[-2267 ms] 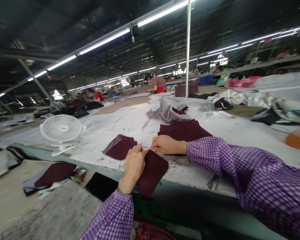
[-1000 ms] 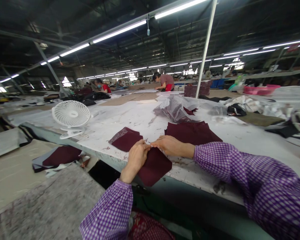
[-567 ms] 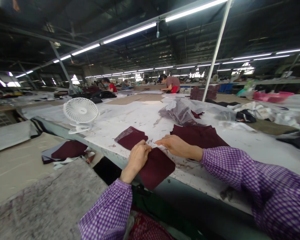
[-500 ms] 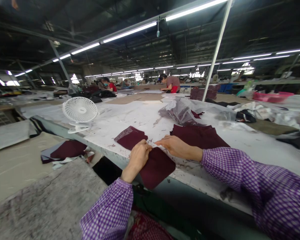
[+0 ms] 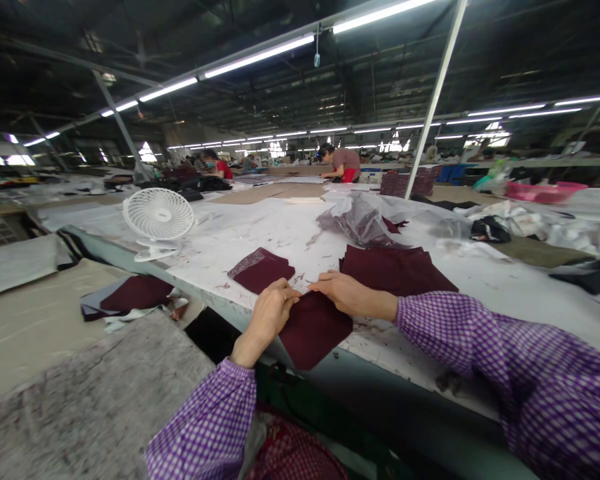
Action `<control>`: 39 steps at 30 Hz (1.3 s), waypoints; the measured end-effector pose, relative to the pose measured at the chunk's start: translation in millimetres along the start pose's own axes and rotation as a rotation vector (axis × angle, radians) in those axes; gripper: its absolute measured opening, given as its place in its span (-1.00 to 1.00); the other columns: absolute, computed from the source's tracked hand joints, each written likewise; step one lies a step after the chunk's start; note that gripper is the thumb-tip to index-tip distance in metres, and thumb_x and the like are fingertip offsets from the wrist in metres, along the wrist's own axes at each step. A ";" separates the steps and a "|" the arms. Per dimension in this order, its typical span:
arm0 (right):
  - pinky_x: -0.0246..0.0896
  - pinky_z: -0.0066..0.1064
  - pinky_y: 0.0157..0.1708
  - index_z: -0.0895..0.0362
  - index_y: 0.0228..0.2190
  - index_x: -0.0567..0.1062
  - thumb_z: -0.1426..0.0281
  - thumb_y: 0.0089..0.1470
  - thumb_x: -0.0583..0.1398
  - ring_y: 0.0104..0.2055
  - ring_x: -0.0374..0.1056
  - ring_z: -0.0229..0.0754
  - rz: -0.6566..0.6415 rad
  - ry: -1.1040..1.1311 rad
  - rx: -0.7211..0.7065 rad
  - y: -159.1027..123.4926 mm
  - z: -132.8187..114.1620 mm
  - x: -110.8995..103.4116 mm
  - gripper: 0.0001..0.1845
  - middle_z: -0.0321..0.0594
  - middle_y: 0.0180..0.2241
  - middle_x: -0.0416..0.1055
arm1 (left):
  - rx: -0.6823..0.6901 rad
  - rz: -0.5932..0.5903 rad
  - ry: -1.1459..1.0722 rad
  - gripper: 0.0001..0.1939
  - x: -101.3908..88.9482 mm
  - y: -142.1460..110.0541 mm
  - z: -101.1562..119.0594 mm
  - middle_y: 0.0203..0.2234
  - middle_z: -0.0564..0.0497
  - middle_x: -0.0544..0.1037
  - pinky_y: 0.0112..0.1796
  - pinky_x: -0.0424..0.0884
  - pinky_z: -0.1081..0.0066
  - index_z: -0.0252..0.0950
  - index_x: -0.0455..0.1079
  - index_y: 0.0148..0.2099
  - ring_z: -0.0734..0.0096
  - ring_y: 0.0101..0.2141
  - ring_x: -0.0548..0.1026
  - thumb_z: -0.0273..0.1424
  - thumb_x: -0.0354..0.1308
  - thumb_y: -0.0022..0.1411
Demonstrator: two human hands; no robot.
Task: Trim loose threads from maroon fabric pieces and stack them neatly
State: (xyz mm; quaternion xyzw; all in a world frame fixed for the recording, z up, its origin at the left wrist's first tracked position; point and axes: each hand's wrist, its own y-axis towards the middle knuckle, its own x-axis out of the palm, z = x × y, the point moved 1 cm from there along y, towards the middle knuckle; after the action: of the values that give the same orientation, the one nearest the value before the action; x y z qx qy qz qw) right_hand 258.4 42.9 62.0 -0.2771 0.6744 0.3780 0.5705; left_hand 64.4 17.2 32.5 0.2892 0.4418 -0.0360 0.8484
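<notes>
A dark maroon fabric piece (image 5: pixel 314 330) lies at the near edge of a long white table (image 5: pixel 280 243), its lower corner hanging over the edge. My left hand (image 5: pixel 271 312) has curled fingers pinching the piece's upper left edge. My right hand (image 5: pixel 347 294) lies on the top edge with the fingers stretched toward the left hand, fingertips almost touching. Both sleeves are purple check. A small stack of maroon pieces (image 5: pixel 261 270) lies just left of my hands, and a larger maroon stack (image 5: pixel 395 268) sits behind my right hand.
A white desk fan (image 5: pixel 159 216) stands on the table at left. A crumpled plastic bag (image 5: pixel 363 220) with maroon pieces lies behind the stacks. More maroon fabric (image 5: pixel 135 295) rests on a lower surface at left. A slanted metal pole (image 5: pixel 434 100) rises behind. Other people work at far tables.
My hands stay on the maroon piece. The left fingers have curled tighter onto its edge and the two hands have drawn together. The view shifted slightly with my head.
</notes>
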 end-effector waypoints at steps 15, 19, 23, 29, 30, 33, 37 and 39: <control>0.21 -0.32 -0.20 0.09 0.03 0.44 0.63 0.05 0.01 -0.21 0.32 -0.11 -0.305 -0.253 0.012 10.7 -15.2 -22.3 -0.46 -0.02 -0.20 0.39 | 0.219 0.073 0.256 -0.69 -8.4 -27.9 -8.1 -0.37 -0.05 0.39 -0.31 0.29 0.37 -0.31 0.45 -0.17 0.34 -0.32 0.32 -0.44 -0.15 0.37; 0.18 -0.40 -0.34 0.08 0.06 0.42 0.57 0.09 0.02 -0.31 0.34 -0.16 -0.384 -0.333 -0.006 17.3 -22.4 -28.2 -0.48 -0.02 -0.23 0.42 | 0.230 0.073 0.266 -0.68 -10.2 -30.0 -8.5 -0.36 -0.06 0.39 -0.31 0.29 0.37 -0.32 0.44 -0.17 0.32 -0.30 0.31 -0.46 -0.16 0.37; 0.14 -0.43 -0.40 0.03 0.09 0.40 0.56 0.05 0.05 -0.37 0.33 -0.18 -0.394 -0.342 -0.067 23.3 -27.5 -32.6 -0.44 -0.07 -0.30 0.45 | 0.185 0.072 0.166 -0.72 -16.3 -33.2 -11.8 -0.37 -0.05 0.41 -0.28 0.30 0.35 -0.31 0.43 -0.18 0.33 -0.31 0.31 -0.46 -0.13 0.36; 0.13 -0.43 -0.37 0.01 0.08 0.41 0.58 0.01 0.10 -0.37 0.34 -0.18 -0.407 -0.306 -0.149 35.9 -29.2 -35.1 -0.41 -0.14 -0.37 0.50 | 0.183 0.048 0.173 -0.69 -21.6 -39.2 -13.8 -0.38 -0.05 0.40 -0.29 0.29 0.34 -0.30 0.42 -0.27 0.31 -0.30 0.32 -0.45 -0.15 0.36; 0.13 -0.43 -0.36 0.00 0.08 0.41 0.59 -0.01 0.11 -0.38 0.34 -0.19 -0.396 -0.282 -0.163 37.2 -29.2 -35.4 -0.40 -0.16 -0.38 0.51 | 0.174 0.057 0.140 -0.71 -22.2 -40.2 -14.6 -0.37 -0.05 0.41 -0.28 0.30 0.33 -0.29 0.42 -0.25 0.31 -0.30 0.33 -0.44 -0.14 0.36; 0.14 -0.43 -0.33 -0.02 0.11 0.38 0.60 -0.01 0.10 -0.39 0.34 -0.21 -0.385 -0.220 -0.197 39.0 -29.1 -36.8 -0.36 -0.20 -0.40 0.51 | 0.086 0.113 0.000 -0.81 -24.6 -42.1 -18.4 -0.35 -0.03 0.41 -0.22 0.33 0.32 -0.28 0.41 -0.18 0.32 -0.27 0.36 -0.41 -0.03 0.32; 0.14 -0.41 -0.32 -0.03 0.14 0.35 0.61 0.00 0.08 -0.38 0.35 -0.19 -0.437 -0.221 -0.193 41.8 -29.8 -40.4 -0.34 -0.18 -0.40 0.51 | 0.024 0.114 -0.049 -0.86 -26.1 -42.5 -19.5 -0.37 -0.01 0.40 -0.22 0.33 0.32 -0.29 0.41 -0.30 0.33 -0.28 0.37 -0.47 0.03 0.27; 0.14 -0.41 -0.33 -0.02 0.14 0.34 0.61 0.00 0.09 -0.37 0.36 -0.17 -0.469 -0.231 -0.196 44.5 -30.0 -42.6 -0.34 -0.17 -0.39 0.51 | 0.045 0.118 -0.014 -0.81 -25.3 -43.6 -18.0 -0.38 -0.03 0.40 -0.22 0.33 0.32 -0.30 0.39 -0.33 0.32 -0.28 0.35 -0.48 -0.02 0.30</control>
State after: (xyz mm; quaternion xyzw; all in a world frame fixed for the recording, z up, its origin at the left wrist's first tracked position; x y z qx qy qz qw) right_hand 214.1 40.6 114.3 -0.4347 0.4823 0.3282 0.6861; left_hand 22.1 -14.5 24.0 0.3336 0.4173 0.0019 0.8453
